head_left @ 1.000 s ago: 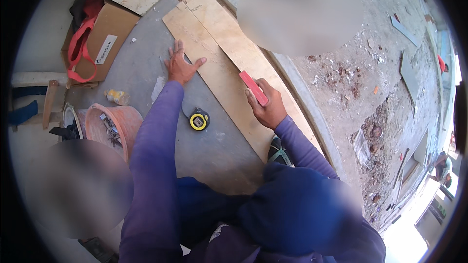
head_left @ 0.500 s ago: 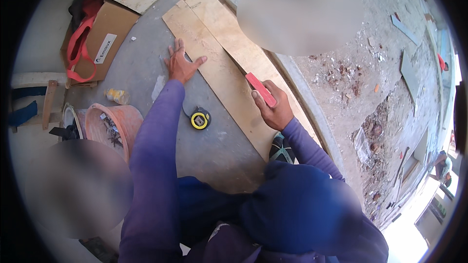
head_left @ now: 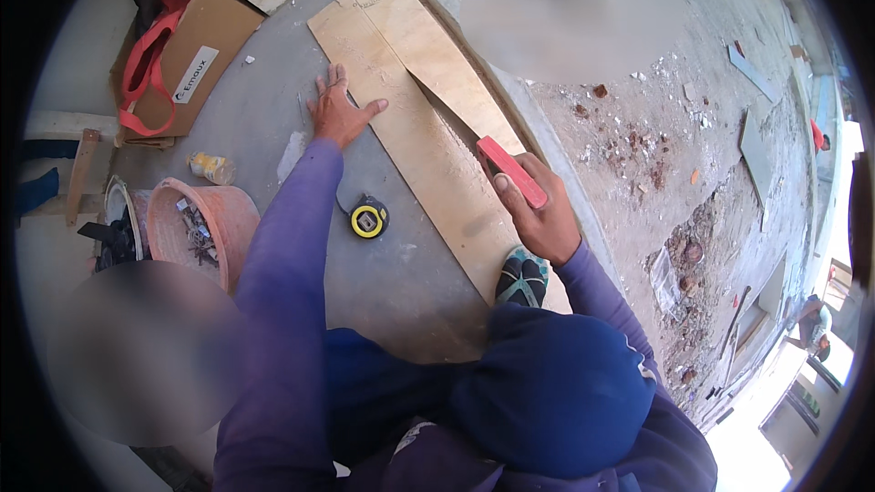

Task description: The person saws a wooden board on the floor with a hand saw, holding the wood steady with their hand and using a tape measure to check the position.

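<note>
My right hand (head_left: pixel 547 219) is closed round the red handle of a handsaw (head_left: pixel 512 171). Its dark, narrow blade appears to point up and left along the cut in a pale plywood sheet (head_left: pixel 415 141). My left hand (head_left: pixel 342 114) lies with fingers spread at the sheet's left edge, pressing on it and holding nothing. Wood shavings are scattered over the sheet's far part. My sandalled foot (head_left: pixel 522 278) rests on its near end. Left of the sheet, a yellow and black tape measure (head_left: pixel 368 217) lies on the grey floor.
An orange bucket (head_left: pixel 241 223) with scraps in it stands at the left, near a yellow-labelled jar (head_left: pixel 211 168). A cardboard box (head_left: pixel 214 46) with a red strap is farther back. Beyond a concrete kerb (head_left: pixel 556 141) on the right lies rubble-strewn ground. Another person (head_left: pixel 814 323) is far right.
My right hand has drawn the handsaw back toward me and slightly right. The gap along the cut shows wider now. My left hand stays at the sheet's edge.
</note>
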`<state>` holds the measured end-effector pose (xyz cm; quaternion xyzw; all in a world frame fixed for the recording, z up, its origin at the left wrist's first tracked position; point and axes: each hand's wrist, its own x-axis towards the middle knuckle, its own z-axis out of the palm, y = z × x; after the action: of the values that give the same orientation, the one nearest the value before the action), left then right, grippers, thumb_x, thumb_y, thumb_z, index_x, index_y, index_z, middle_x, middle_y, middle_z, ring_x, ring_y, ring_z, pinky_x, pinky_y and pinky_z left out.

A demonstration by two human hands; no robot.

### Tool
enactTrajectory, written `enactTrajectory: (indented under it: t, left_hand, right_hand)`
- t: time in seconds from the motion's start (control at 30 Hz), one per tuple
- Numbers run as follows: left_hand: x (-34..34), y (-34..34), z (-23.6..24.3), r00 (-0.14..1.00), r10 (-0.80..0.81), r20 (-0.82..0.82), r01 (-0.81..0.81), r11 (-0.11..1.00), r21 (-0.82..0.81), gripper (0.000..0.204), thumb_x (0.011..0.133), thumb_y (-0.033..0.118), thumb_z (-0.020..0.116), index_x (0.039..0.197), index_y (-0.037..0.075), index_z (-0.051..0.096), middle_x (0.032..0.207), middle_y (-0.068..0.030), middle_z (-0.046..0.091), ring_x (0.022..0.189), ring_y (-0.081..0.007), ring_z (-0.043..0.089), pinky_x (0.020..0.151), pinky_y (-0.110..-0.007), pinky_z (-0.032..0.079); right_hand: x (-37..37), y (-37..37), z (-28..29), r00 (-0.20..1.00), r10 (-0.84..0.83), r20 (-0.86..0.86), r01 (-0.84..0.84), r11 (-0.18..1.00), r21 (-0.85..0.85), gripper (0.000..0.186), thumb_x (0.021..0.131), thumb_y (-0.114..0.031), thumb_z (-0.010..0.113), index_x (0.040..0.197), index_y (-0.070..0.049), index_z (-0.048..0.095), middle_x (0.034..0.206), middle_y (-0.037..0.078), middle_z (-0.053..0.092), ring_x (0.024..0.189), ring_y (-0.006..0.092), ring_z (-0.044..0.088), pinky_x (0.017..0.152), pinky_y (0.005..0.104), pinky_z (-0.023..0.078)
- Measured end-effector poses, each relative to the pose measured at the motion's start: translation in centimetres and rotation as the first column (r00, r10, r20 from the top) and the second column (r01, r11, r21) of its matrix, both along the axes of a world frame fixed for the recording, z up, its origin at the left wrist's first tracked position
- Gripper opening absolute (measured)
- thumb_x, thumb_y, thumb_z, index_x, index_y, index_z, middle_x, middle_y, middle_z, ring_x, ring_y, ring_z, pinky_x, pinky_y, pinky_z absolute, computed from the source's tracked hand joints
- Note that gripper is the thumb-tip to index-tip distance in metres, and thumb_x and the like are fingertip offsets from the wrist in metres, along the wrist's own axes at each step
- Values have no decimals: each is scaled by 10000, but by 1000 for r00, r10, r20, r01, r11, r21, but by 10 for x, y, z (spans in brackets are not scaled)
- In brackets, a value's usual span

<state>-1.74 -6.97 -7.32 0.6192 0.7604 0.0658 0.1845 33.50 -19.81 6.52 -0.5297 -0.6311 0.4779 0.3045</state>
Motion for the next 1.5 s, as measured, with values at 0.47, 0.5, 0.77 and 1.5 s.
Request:
enactTrajectory:
  t: [0.47, 0.5, 0.77, 1.5]
  left_hand:
    - [10, 2, -11, 1000, -2, 7, 2, 1000, 30, 1251, 802, 618, 863, 1697, -6, 252, 1788, -196, 225, 1644, -459, 172, 1277, -727, 142]
    - [11, 3, -10, 1000, -7, 12, 6, 999, 38, 1250, 803, 620, 862, 1698, -5, 252, 1789, -193, 225, 1644, -456, 173, 1277, -725, 145]
    - [-11, -4, -8, 1000, -5, -28, 6, 999, 32, 1246, 805, 636, 854, 1697, -1, 262, 1787, -185, 239, 1648, -448, 168, 1275, -722, 167]
    - [11, 4, -9, 997, -44, 57, 41, 998, 52, 1267, 790, 646, 862, 1690, -20, 269, 1780, -191, 256, 1642, -465, 177, 1265, -738, 165]
  right_hand:
    - [20, -26, -1, 1000, 6, 18, -3, 989, -146, 380, 1057, -302, 651, 1181, 55, 686, 976, 162, 681, 888, 246, 666, 827, 357, 529]
    - [17, -20, -11, 999, 15, 30, -11, 991, -135, 382, 1058, -301, 651, 1188, 56, 686, 975, 163, 681, 881, 246, 666, 823, 357, 530]
    - [56, -89, 20, 1000, -23, -18, 20, 988, -151, 366, 1040, -271, 685, 1215, 50, 677, 897, 166, 702, 857, 239, 713, 811, 367, 550]
    - [5, -20, -44, 998, -57, 0, 57, 997, -50, 338, 1022, -265, 714, 1171, 33, 664, 856, 195, 680, 777, 285, 685, 746, 389, 548]
